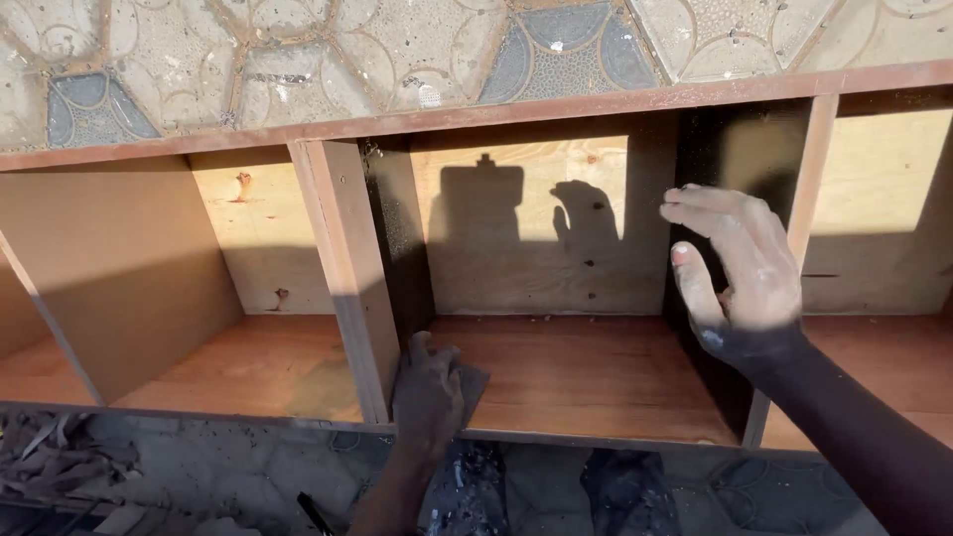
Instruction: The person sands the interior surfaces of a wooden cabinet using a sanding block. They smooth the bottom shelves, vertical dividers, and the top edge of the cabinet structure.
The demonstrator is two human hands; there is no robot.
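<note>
- Sandpaper sheet point(469, 382), grey and dark, flat on floor board point(586, 372) of middle compartment, at its front left corner, just beside blackened left divider point(397, 238).
- Left hand point(429, 392) lying on top of sheet, fingers together and bent down over it, pressing it to board; not pinching, only flat pressure from palm.
- Right hand point(743, 268) raised in front of right divider point(730, 199), fingers spread and loose, holding nothing; cannot tell whether touching the dark wood or only near it.
- Wooden shelf unit point(338, 268) resting on patterned tile floor point(298, 60), several open compartments, inner dividers of middle one dark, rest pale or brown.
- Shavings and dust point(60, 462) on ground below front edge, at left.
- Good practice, as judgement: keep sheet fully flat under palm, rub along grain of board, even pressure into corner by divider.
- Better also to brace free hand on right divider, so unit does not shift.
- Risk: folded edge of sheet scratching across grain.
</note>
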